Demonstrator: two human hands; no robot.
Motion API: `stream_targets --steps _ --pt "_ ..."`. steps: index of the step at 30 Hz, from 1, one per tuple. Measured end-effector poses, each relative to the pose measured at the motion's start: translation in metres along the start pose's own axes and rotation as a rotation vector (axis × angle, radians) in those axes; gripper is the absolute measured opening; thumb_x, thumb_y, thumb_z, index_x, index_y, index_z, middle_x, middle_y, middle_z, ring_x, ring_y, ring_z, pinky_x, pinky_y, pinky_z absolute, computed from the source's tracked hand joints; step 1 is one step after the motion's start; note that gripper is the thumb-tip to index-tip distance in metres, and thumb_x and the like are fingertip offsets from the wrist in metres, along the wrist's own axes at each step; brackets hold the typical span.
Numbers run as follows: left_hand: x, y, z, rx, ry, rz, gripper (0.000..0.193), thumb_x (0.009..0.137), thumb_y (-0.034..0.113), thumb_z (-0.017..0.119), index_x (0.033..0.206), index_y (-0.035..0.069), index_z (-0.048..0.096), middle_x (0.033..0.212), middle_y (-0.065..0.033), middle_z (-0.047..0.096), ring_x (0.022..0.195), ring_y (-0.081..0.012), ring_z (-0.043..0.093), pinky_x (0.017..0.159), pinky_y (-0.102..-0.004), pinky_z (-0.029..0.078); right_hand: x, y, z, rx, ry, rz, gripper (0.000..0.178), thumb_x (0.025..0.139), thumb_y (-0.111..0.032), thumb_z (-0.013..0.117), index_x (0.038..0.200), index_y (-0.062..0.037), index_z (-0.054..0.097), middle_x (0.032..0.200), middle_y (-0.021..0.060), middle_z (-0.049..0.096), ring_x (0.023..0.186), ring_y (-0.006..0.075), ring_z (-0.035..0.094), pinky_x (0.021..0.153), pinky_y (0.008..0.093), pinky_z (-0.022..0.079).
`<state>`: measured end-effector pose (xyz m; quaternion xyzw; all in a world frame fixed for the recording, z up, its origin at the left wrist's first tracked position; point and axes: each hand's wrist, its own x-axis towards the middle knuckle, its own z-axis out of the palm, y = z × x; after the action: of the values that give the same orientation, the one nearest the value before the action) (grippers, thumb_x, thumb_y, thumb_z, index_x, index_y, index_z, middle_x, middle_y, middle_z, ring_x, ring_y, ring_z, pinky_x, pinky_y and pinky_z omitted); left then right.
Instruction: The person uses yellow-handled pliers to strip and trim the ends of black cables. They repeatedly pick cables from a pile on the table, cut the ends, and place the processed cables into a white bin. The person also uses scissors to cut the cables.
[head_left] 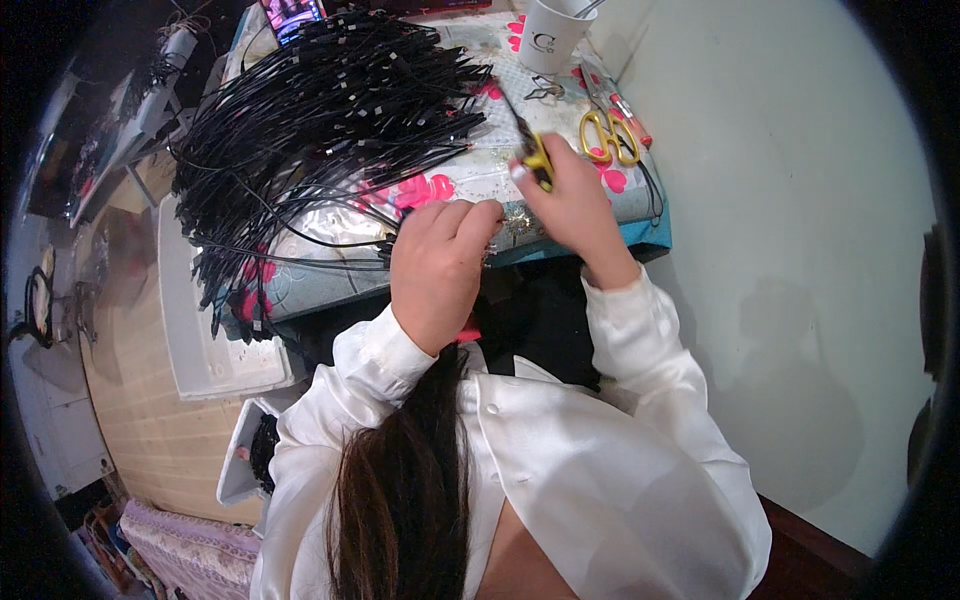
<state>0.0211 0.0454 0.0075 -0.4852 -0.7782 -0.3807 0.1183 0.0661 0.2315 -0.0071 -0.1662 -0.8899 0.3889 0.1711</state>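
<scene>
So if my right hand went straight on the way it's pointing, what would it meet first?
Probably the right side of the pile of black cables, just beyond the tip of the yellow-handled tool in your right hand. Depth is unclear, so it might pass above them.

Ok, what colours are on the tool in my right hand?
Yellow and black; the tool shows in the head view, the only one.

Left head-worn fisheye; looks down on table (628, 207) from close above.
</scene>
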Motion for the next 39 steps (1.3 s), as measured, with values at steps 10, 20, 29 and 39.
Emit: stream_targets --steps 10,20,29,39 --pt "0.005 -0.011 -0.008 0.106 0.028 -0.048 0.060 0.066 -0.013 0.066 0.124 -0.001 0.060 0.122 -0.0176 0.059 0.103 -0.0365 0.057 0.093 -0.0420 0.047 0.032 -0.004 0.026 -0.012 -0.108 -0.281 0.040 0.078 -0.004 0.071 0.115 -0.0021 0.056 0.097 0.0180 0.068 0.091 0.0351 0.067 0.079 0.0389 0.052" --pt "0.005 -0.009 -0.002 0.069 0.168 0.031 0.050 0.063 -0.011 0.071 0.110 0.006 0.071 0.092 -0.0085 0.068 0.081 -0.0285 0.056 0.071 -0.0373 0.048 -0.034 -0.012 -0.005 0.941 -0.052 0.051 0.038 0.087 0.000 0.065 0.123 0.0017 0.053 0.106 0.0091 0.066 0.102 0.0195 0.065 0.090 0.0316 0.049" --pt "0.001 -0.009 -0.008 -0.075 0.057 -0.004 0.047 0.059 -0.010 0.068 0.103 0.005 0.070 0.084 -0.0083 0.064 0.079 -0.0296 0.056 0.067 -0.0378 0.048 -0.065 -0.001 -0.008 0.654 -0.513 0.101 0.044 0.095 -0.010 0.064 0.134 0.0017 0.048 0.108 0.0025 0.058 0.101 0.0113 0.054 0.092 0.0263 0.044" --pt "0.000 -0.010 -0.011 -0.180 0.041 -0.053 0.043 0.062 -0.010 0.070 0.102 0.004 0.069 0.083 -0.0100 0.064 0.078 -0.0318 0.056 0.067 -0.0398 0.047 -0.064 -0.006 -0.011 0.446 -0.473 -0.050 0.042 0.091 -0.015 0.066 0.125 0.0022 0.049 0.102 0.0126 0.059 0.091 0.0229 0.056 0.086 0.0341 0.047"
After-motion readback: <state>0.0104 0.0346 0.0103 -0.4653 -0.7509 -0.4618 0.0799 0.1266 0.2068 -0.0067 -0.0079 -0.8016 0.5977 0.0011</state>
